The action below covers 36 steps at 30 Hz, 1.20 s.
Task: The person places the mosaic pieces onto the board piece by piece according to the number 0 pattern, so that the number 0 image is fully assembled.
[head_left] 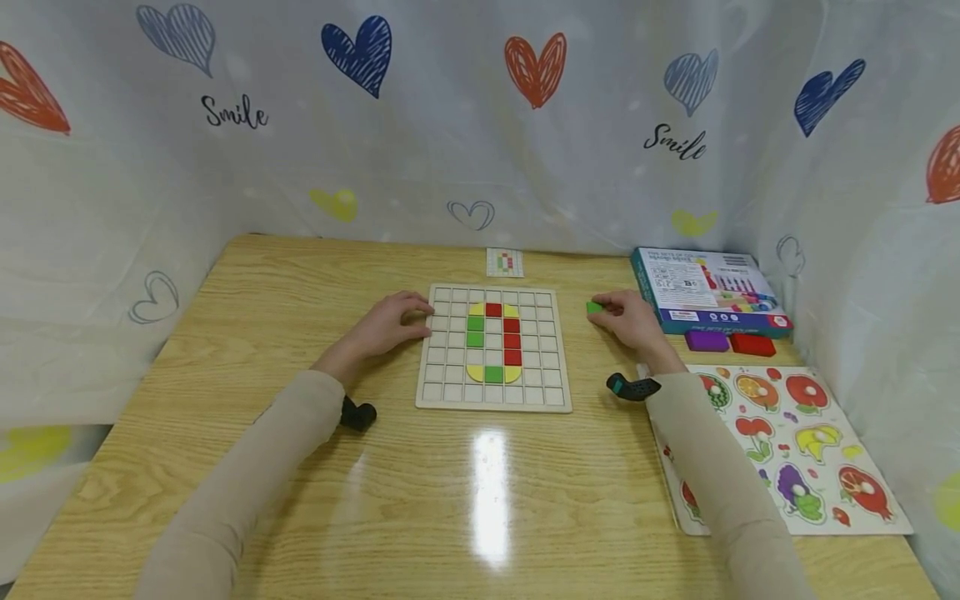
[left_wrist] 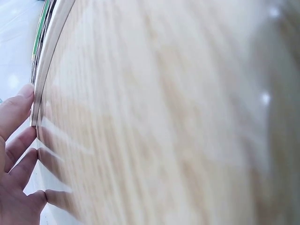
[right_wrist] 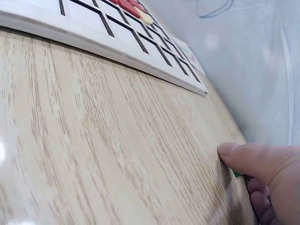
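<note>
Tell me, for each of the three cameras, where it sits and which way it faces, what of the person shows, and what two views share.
Head: worn high, looks forward and down at the table and the grid board; both sleeves, the left hand and the right hand show.
Left wrist: low, close to the tabletop, looks along the board's edge; left fingers touch it.
Right wrist: low over the table, looks toward the board; the right thumb covers most of a green piece.
Shared: head and right wrist both show board and green piece.
</note>
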Tool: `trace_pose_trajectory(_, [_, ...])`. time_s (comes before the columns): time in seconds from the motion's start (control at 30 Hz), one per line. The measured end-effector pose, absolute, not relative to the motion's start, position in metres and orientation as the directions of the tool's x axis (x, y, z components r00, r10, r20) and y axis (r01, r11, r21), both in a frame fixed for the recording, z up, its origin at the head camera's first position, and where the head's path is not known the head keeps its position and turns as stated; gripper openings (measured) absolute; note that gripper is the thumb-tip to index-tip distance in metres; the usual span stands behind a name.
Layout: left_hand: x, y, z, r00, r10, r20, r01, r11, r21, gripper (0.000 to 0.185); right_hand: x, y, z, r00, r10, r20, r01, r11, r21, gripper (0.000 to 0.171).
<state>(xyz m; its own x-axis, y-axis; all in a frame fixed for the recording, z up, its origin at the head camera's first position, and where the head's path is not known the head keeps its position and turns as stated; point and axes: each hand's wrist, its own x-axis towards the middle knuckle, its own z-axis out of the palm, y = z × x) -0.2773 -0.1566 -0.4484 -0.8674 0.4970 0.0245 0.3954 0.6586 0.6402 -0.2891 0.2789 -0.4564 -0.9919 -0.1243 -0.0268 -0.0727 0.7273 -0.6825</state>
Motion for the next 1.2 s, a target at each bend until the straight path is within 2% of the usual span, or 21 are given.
trace_pose_trajectory(0.37, [-0.277, -0.156, -0.448, -0.867, 0.498, 0.022, 0.395, 0.660, 0.638, 0.038, -0.284, 0.274, -0.457, -0.995, -0.094, 0.015, -0.081, 0.757, -0.649, 0.037])
trace_pose_trajectory(0.63, [-0.277, -0.157, -0.448, -0.867, 0.498, 0.018, 0.394, 0.662, 0.638, 0.037, -0.272, 0.255, -0.449, -0.989, -0.135, 0.053, -0.135, 0.733, -0.667, 0.037])
trace_pose_trajectory(0.93, [-0.278, -0.158, -0.450, -0.867, 0.498, 0.022, 0.397, 0.663, 0.635, 0.038, -0.249, 0.206, -0.426, -0.978, -0.210, 0.012, -0.150, 0.655, -0.741, 0.032])
trace_pose_trajectory(1.2, [-0.277, -0.158, -0.449, -0.870, 0.493, 0.020, 0.393, 0.666, 0.633, 0.037, -0.240, 0.185, -0.423, -0.969, -0.244, -0.038, -0.125, 0.617, -0.777, 0.030])
